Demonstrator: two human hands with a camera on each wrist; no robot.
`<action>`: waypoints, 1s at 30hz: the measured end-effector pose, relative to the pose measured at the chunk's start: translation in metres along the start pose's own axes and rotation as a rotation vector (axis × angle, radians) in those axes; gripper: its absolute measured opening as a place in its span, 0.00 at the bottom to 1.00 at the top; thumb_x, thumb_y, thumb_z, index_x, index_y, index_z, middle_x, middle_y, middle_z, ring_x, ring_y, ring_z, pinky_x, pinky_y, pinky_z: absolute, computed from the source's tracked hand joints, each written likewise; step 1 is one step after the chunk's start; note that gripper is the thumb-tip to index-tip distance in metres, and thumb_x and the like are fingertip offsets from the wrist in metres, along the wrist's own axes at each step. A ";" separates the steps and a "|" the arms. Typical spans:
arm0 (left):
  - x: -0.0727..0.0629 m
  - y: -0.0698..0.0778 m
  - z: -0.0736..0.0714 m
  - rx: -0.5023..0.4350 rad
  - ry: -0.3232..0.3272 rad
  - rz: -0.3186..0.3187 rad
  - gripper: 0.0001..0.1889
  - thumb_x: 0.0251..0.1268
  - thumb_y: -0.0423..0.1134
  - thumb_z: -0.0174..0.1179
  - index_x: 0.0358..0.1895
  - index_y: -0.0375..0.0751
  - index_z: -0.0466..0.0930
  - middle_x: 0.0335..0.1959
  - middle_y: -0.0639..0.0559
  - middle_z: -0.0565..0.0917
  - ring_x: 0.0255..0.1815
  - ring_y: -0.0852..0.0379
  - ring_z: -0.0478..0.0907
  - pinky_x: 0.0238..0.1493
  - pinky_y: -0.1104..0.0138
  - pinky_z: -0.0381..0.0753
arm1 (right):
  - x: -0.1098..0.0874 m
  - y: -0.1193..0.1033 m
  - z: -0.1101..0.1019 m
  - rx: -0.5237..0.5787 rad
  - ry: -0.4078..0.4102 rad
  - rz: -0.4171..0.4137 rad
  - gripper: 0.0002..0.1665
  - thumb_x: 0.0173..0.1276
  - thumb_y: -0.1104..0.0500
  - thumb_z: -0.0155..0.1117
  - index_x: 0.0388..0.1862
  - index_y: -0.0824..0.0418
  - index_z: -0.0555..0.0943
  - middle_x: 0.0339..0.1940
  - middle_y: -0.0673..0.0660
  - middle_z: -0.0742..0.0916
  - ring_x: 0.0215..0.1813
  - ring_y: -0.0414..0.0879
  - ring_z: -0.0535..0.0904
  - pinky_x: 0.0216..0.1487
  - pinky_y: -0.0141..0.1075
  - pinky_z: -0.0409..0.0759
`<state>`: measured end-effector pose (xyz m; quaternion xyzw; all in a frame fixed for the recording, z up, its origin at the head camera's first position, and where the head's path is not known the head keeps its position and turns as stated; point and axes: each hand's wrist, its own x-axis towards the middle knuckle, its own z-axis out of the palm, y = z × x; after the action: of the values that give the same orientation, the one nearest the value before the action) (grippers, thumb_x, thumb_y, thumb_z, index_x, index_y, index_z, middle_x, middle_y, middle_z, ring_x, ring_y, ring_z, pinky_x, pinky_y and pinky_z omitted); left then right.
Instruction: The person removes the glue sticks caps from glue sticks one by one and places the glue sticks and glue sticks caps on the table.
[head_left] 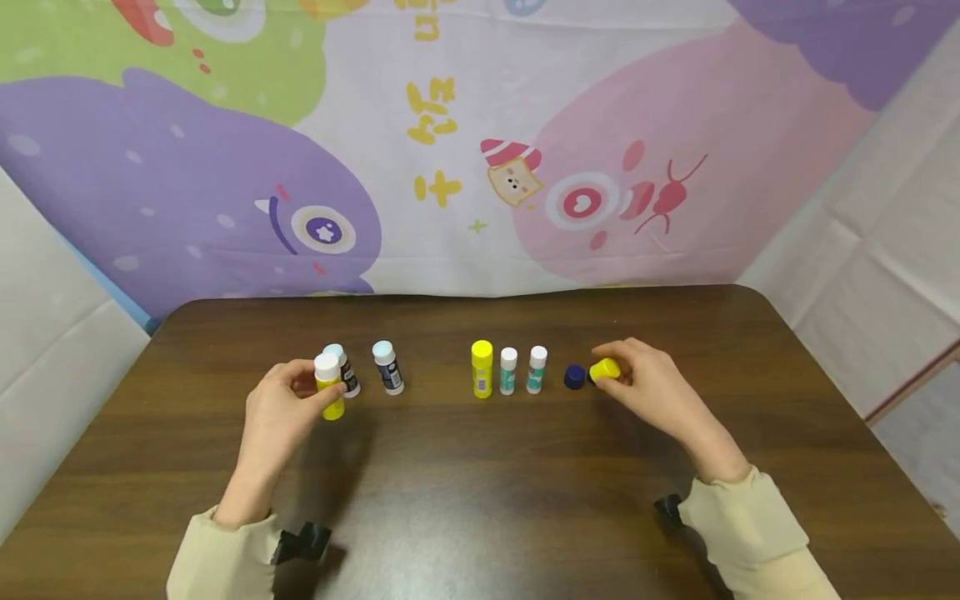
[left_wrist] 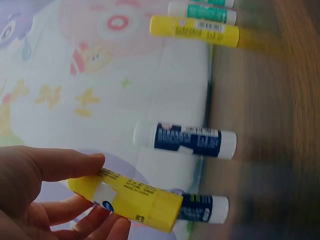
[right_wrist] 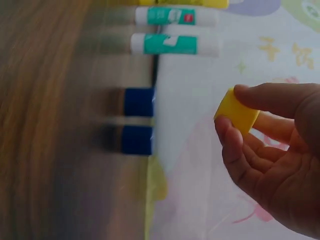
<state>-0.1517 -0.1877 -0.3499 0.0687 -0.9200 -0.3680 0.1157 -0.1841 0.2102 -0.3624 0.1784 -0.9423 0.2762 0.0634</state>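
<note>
My left hand (head_left: 279, 410) grips a yellow glue stick (left_wrist: 135, 200) between thumb and fingers. Its white top (head_left: 327, 365) shows in the head view, with no yellow cap over it. Partly behind it stands a dark blue glue stick (head_left: 348, 379) with a pale top, and a similar dark blue glue stick (head_left: 389, 372) is upright to the right. On the other side, my right hand (head_left: 656, 390) pinches a yellow cap (right_wrist: 237, 111) between thumb and fingertips, raised above the table. Two dark blue caps (right_wrist: 138, 102) sit side by side near that hand.
Mid-table, a capped yellow glue stick (head_left: 482, 371) stands beside two smaller green-and-white glue sticks (head_left: 508, 372). All are on a dark wooden table (head_left: 465, 500). A printed cartoon cloth (head_left: 450, 250) hangs behind its far edge.
</note>
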 end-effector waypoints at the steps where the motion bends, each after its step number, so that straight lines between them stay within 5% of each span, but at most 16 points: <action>1: 0.002 -0.003 -0.001 0.003 0.001 -0.016 0.19 0.52 0.40 0.65 0.45 0.32 0.78 0.42 0.37 0.77 0.42 0.42 0.79 0.40 0.58 0.73 | 0.001 0.003 0.000 -0.010 -0.007 0.017 0.19 0.57 0.63 0.65 0.49 0.65 0.78 0.34 0.56 0.80 0.30 0.44 0.72 0.31 0.34 0.71; 9: 0.017 -0.024 -0.001 0.006 0.026 -0.099 0.19 0.54 0.40 0.62 0.46 0.30 0.77 0.43 0.31 0.80 0.45 0.37 0.73 0.42 0.53 0.68 | 0.006 0.024 0.001 -0.004 -0.053 0.156 0.19 0.57 0.62 0.61 0.48 0.68 0.77 0.28 0.57 0.78 0.27 0.45 0.70 0.28 0.34 0.68; 14: 0.023 -0.036 0.005 -0.027 0.038 -0.163 0.19 0.55 0.39 0.61 0.48 0.30 0.76 0.44 0.32 0.80 0.47 0.38 0.74 0.43 0.54 0.69 | 0.007 0.033 0.003 -0.041 -0.034 0.187 0.19 0.56 0.64 0.59 0.47 0.70 0.77 0.36 0.64 0.81 0.33 0.50 0.73 0.35 0.40 0.71; 20: 0.025 -0.040 0.011 -0.088 0.093 -0.214 0.21 0.54 0.37 0.60 0.50 0.29 0.75 0.45 0.30 0.79 0.49 0.37 0.73 0.47 0.52 0.68 | 0.008 0.039 0.007 -0.050 -0.042 0.229 0.19 0.57 0.65 0.59 0.48 0.71 0.77 0.44 0.70 0.80 0.41 0.56 0.75 0.42 0.47 0.73; 30: 0.029 -0.043 0.019 -0.139 0.106 -0.252 0.21 0.54 0.36 0.60 0.50 0.28 0.74 0.46 0.30 0.78 0.49 0.40 0.74 0.46 0.57 0.69 | 0.013 0.049 0.017 -0.085 -0.022 0.273 0.18 0.57 0.63 0.60 0.47 0.69 0.78 0.44 0.70 0.81 0.47 0.64 0.75 0.46 0.53 0.71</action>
<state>-0.1831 -0.2122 -0.3881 0.1948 -0.8690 -0.4384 0.1213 -0.2144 0.2350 -0.3985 0.0485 -0.9693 0.2399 0.0222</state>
